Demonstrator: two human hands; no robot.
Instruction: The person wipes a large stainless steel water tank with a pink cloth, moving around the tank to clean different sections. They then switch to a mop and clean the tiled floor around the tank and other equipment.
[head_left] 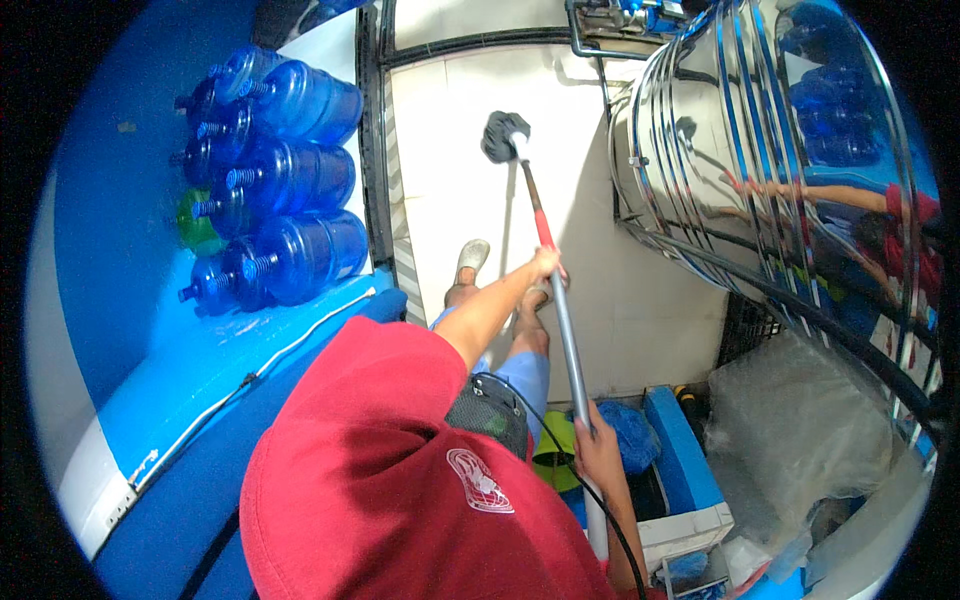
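Power strip (121, 508), white, far lower left of the mop (571, 340); white cable (248, 380) runs up from it toward the stacked jugs. Jugs (300, 175) = clear blue, lying on their sides, necks facing away from the mop; green item (200, 222) partly hidden among them. Black rail (372, 150) separates jugs from the pale floor (450, 110), hems in the mop's left side. Red shirt (350, 460) lower left of mop, white emblem (480, 480) on it, lettering too small to read. Mop's dark head (500, 138) is down on the floor, top end of the shaft; grey shoe (475, 254) left of the shaft. Left hand (545, 262): arm stretched forward, fingers closed round the shaft near its red section. Yellow-green bucket (553, 452) beside lower shaft. Right hand (597, 445): arm bent, lower grip, fingers wrapped round the grey shaft. Just right of that: blue bag (630, 437), blue-and-white box (683, 450). Steel tank (690, 170) blocks the mop's right side, reflecting jugs and arm; black pipe (800, 305) slants below it. Clear plastic sheeting (800, 430) lower right of mop, crumpled.
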